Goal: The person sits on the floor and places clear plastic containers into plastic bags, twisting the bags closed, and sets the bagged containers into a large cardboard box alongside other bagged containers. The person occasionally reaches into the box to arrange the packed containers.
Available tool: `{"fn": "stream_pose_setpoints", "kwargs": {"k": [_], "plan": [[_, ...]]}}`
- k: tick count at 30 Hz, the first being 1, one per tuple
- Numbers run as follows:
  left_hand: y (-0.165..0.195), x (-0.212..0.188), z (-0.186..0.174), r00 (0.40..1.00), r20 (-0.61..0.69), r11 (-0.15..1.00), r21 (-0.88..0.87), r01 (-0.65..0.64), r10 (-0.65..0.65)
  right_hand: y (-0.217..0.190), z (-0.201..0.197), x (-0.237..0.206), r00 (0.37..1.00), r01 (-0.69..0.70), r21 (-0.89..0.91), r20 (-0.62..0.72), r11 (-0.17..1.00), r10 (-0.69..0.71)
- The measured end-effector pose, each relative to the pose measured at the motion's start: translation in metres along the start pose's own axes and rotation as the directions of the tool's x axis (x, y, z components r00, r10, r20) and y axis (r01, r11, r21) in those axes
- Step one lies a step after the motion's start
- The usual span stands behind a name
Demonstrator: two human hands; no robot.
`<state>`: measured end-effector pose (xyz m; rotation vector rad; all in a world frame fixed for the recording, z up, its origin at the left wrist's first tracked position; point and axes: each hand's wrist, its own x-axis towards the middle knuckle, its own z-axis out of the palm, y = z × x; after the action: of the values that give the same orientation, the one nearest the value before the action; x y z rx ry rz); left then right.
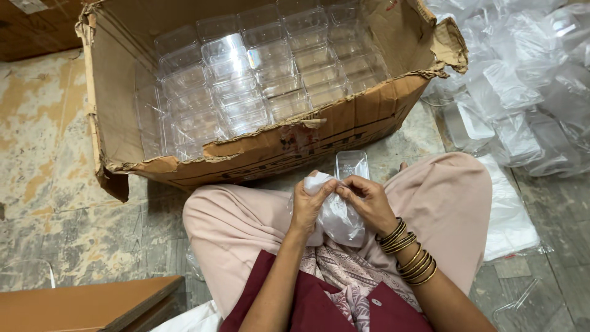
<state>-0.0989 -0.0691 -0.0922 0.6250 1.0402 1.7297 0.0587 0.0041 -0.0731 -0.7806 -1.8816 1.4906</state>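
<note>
A person is sitting cross-legged on the floor (55, 203), and both hands are working at a small clear plastic bag (337, 215) held over the lap. The left hand (307, 206) is closing its fingers on the bag's crumpled white top, and the right hand (367, 201) is pinching the same top edge from the other side, fingertips touching the left hand's. The bag's body is hanging down between the two wrists. Dark bangles (409, 252) are sitting on the right forearm.

Just beyond the bag, toward the big cardboard box (344, 126), a single clear plastic container (351, 164) is lying on the floor, close to the box's torn front wall and apart from the fingers. The box is lying open toward the camera, its front edge ragged and sagging, and rows of clear containers (258, 74) are filling its inside from wall to wall.

To the right of the box, a loose heap of clear plastic wrapping (522, 80) is spreading across the floor up to the right knee, and a flat plastic sheet (507, 215) is lying against that knee. To the left of the box, bare worn floor is giving open room. A flat brown cardboard piece (86, 304) is lying at the near left corner, well apart from the hands.
</note>
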Motion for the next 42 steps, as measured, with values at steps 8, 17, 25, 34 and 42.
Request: {"fn": "stream_pose_setpoints", "kwargs": {"k": [8, 17, 25, 34, 42], "plan": [[0.000, 0.003, 0.001, 0.999, 0.045, 0.999, -0.041, -0.017, 0.019, -0.009, -0.005, 0.001, 0.986, -0.167, 0.058, 0.017, 0.984, 0.166], [-0.001, 0.000, -0.002, 0.995, -0.085, 0.997, -0.057, 0.054, -0.059, -0.004, -0.004, -0.002, 0.994, -0.050, -0.176, -0.109, 0.983, 0.031], [-0.004, 0.002, -0.010, 0.994, -0.094, 0.997, 0.053, -0.060, 0.065, -0.012, -0.009, 0.003, 0.903, 0.121, -0.547, -0.286, 0.828, -0.320], [0.016, 0.006, -0.011, 0.973, -0.196, 0.987, 0.125, -0.097, 0.121, -0.026, 0.008, 0.011, 0.956, -0.291, -0.822, -0.225, 0.489, 0.190], [0.023, 0.004, -0.009, 0.982, -0.139, 0.986, 0.124, -0.110, 0.127, -0.059, -0.026, 0.019, 0.955, 0.143, -0.826, -0.029, 0.545, -0.294]]}}
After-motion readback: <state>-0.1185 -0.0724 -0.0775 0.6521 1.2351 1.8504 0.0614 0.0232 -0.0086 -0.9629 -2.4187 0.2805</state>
